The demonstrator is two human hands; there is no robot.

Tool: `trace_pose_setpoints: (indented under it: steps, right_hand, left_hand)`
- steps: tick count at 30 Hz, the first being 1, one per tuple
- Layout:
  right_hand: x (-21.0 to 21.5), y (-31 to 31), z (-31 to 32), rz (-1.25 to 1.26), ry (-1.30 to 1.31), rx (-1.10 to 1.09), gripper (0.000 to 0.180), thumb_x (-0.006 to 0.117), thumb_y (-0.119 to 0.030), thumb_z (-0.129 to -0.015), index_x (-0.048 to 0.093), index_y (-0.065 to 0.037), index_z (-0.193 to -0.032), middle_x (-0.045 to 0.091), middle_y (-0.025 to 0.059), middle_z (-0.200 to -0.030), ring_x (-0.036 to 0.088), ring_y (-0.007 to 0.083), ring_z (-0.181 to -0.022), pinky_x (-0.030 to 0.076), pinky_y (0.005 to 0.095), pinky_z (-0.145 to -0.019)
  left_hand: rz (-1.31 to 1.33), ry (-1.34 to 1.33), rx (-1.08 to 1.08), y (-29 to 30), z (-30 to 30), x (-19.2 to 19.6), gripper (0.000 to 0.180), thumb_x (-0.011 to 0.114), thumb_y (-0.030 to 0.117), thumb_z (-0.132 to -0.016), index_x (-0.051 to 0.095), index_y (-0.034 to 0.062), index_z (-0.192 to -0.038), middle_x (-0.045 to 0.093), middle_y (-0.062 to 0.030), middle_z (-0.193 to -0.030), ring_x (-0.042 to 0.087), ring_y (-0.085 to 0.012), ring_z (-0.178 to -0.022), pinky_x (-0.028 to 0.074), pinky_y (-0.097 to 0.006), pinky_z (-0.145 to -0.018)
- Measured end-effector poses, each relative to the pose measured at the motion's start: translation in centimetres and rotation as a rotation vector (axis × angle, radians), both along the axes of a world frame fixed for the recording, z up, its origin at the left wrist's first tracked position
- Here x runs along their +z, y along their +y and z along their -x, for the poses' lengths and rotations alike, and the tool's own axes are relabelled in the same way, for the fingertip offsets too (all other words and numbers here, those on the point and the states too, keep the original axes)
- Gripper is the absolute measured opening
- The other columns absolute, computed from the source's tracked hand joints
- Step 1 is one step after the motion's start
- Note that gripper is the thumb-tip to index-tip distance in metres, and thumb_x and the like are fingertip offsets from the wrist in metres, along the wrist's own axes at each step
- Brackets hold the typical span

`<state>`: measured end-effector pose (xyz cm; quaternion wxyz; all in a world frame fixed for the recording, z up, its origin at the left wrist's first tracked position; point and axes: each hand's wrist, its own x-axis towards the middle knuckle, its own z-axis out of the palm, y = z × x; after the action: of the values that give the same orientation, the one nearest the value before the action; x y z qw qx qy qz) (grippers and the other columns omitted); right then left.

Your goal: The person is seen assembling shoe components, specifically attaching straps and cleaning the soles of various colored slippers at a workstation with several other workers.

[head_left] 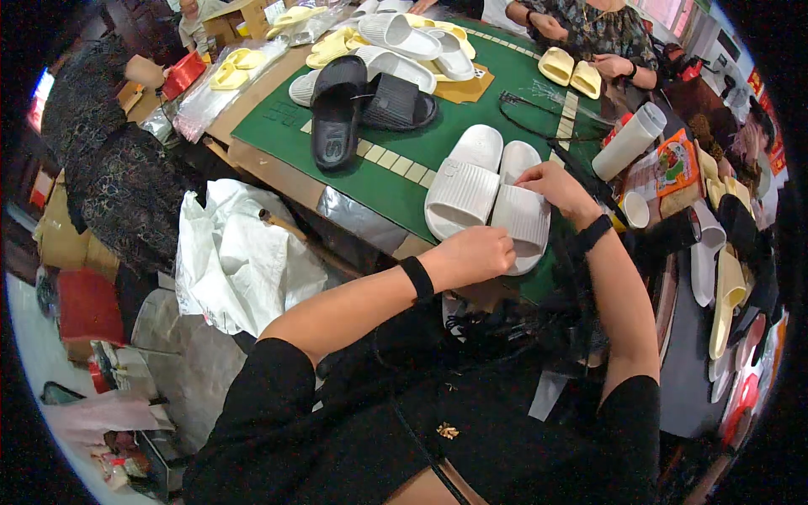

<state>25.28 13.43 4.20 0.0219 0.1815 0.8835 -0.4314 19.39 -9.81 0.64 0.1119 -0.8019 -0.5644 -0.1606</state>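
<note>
Two white slide sandals lie side by side on the green tabletop in front of me. My right hand (pixel 560 192) is at the right slide (pixel 523 215), its thumb and fingers pinched at the back edge of the ribbed strap. Close to that slide's near end and touching it, my left hand (pixel 473 257) is curled closed; what its fingers hold, if anything, is hidden. The left slide (pixel 461 195) rests beside it, untouched. Beyond them lies a pair of black slides, one (pixel 337 118) overlapping the other (pixel 396 103).
White and yellow slides are heaped (pixel 404 42) at the far side. Black cord and clear strands (pixel 539 105) lie beyond my right hand, near a white roll (pixel 629 141). Across the table a person's hands (pixel 613 66) are by two yellow slides (pixel 571 72). A white sack (pixel 240 261) hangs at left.
</note>
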Motion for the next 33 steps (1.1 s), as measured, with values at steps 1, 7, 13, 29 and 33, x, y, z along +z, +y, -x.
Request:
trace_pose_setpoints:
  steps: [1, 7, 13, 29, 33]
  right_hand:
    - [0.2, -0.4, 0.4, 0.01, -0.026, -0.029, 0.022, 0.065, -0.013, -0.084, 0.071, 0.005, -0.094, 0.069, 0.0037, -0.08, 0.057, 0.01, -0.074, 0.046, 0.0277, -0.069]
    - [1.2, -5.4, -0.8, -0.455, 0.428, -0.132, 0.017, 0.065, -0.013, -0.087, 0.068, -0.001, -0.098, 0.066, 0.0154, -0.083, 0.063, 0.0288, -0.075, 0.05, 0.0375, -0.07]
    - [0.8, -13.1, -5.1, 0.041, 0.407, -0.043, 0.027, 0.051, 0.004, -0.089, 0.063, 0.006, -0.114, 0.065, 0.0091, -0.095, 0.057, 0.0136, -0.07, 0.048, 0.027, -0.064]
    - [-2.0, -18.4, -4.7, -0.35, 0.626, -0.488, 0.026, 0.053, -0.023, -0.101, 0.063, 0.0, -0.105, 0.066, 0.0192, -0.086, 0.063, 0.0311, -0.069, 0.05, 0.0401, -0.061]
    - [-3.2, -18.3, -5.0, -0.414, 0.756, -0.401, 0.022, 0.055, -0.02, -0.1, 0.064, -0.001, -0.104, 0.067, 0.0171, -0.083, 0.063, 0.0287, -0.065, 0.05, 0.0371, -0.059]
  left_hand:
    - [-0.014, -0.005, 0.024, -0.4, 0.1, 0.3, 0.007, 0.059, 0.01, -0.076, 0.058, 0.006, -0.082, 0.059, -0.0067, -0.082, 0.06, -0.0232, -0.082, 0.053, -0.034, -0.072]
    - [-0.196, -0.671, 0.178, -2.6, 2.2, -0.2, 0.011, 0.063, 0.012, -0.085, 0.065, 0.0032, -0.09, 0.067, -0.0105, -0.089, 0.065, -0.0278, -0.084, 0.053, -0.035, -0.072]
    - [-0.145, -1.776, 0.11, -3.4, 3.1, -1.1, 0.012, 0.064, 0.013, -0.092, 0.065, 0.0013, -0.091, 0.065, -0.0003, -0.081, 0.058, -0.0065, -0.074, 0.049, -0.025, -0.066]
    - [-0.248, -1.926, 0.168, -5.1, 3.5, -2.6, 0.02, 0.064, 0.021, -0.095, 0.066, 0.0009, -0.096, 0.063, 0.0006, -0.078, 0.056, -0.0059, -0.07, 0.045, -0.022, -0.064]
    - [-0.141, -1.8, 0.225, -5.5, 4.0, -3.0, 0.022, 0.064, 0.022, -0.096, 0.069, 0.0014, -0.102, 0.064, 0.0012, -0.08, 0.056, -0.0042, -0.073, 0.045, -0.021, -0.066]
